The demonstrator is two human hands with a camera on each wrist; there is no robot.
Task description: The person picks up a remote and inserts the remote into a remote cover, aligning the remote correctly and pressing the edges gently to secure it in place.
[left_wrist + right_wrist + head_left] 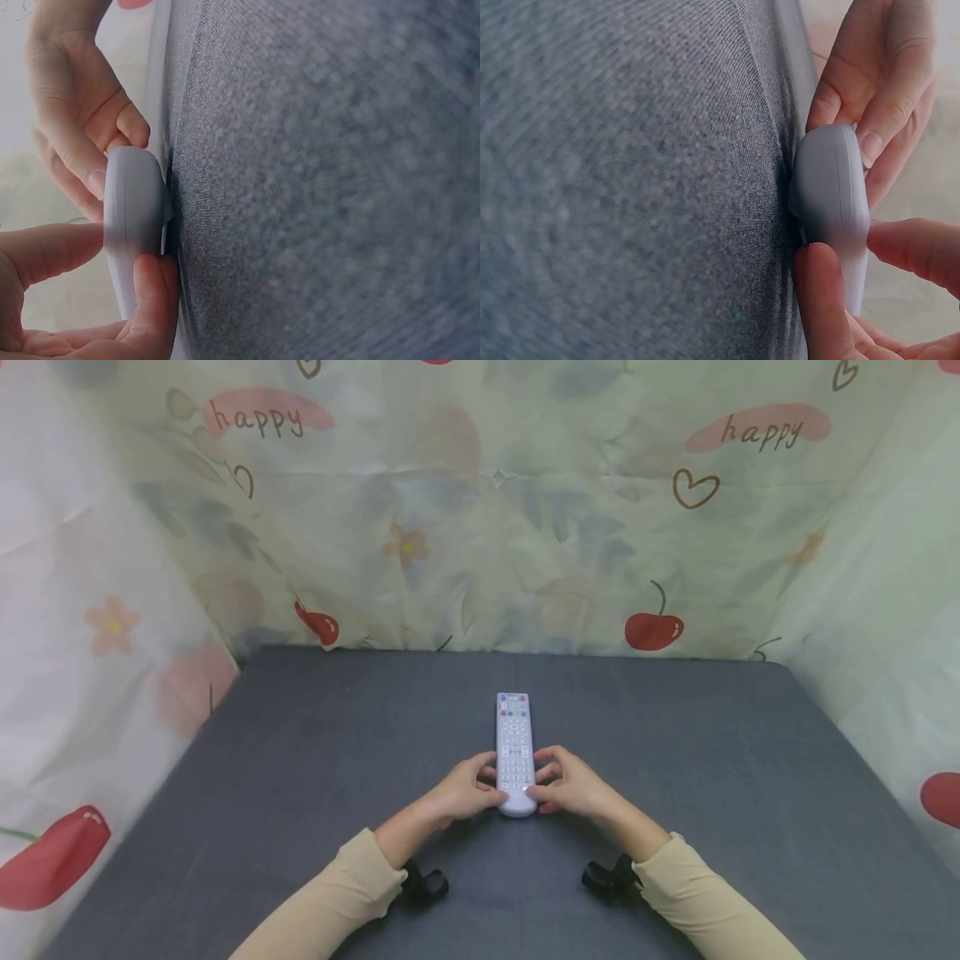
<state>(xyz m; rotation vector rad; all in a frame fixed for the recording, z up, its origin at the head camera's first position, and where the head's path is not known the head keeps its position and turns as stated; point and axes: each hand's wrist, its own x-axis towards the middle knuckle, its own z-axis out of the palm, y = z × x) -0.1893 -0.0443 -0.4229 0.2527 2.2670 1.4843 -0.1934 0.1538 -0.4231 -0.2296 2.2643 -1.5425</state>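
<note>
A white remote control [515, 752] with several rows of buttons lies lengthwise near the middle of the dark grey table, its rounded end towards the person. My left hand [468, 789] grips its left edge, thumb on the upper face near the rounded end and fingers along the side. On the opposite edge my right hand [573, 783] holds it the same way. Both wrist views show the rounded end of the remote control [131, 195] [832, 187] close over the cloth, with fingertips low at its underside and thumbs on its face.
Dark grey cloth [337, 718] covers the table. Patterned curtains with cherries and hearts [495, 552] hang behind it and at both sides. A black wrist-worn device [426, 887] shows below the left sleeve, another [606, 877] by the right sleeve.
</note>
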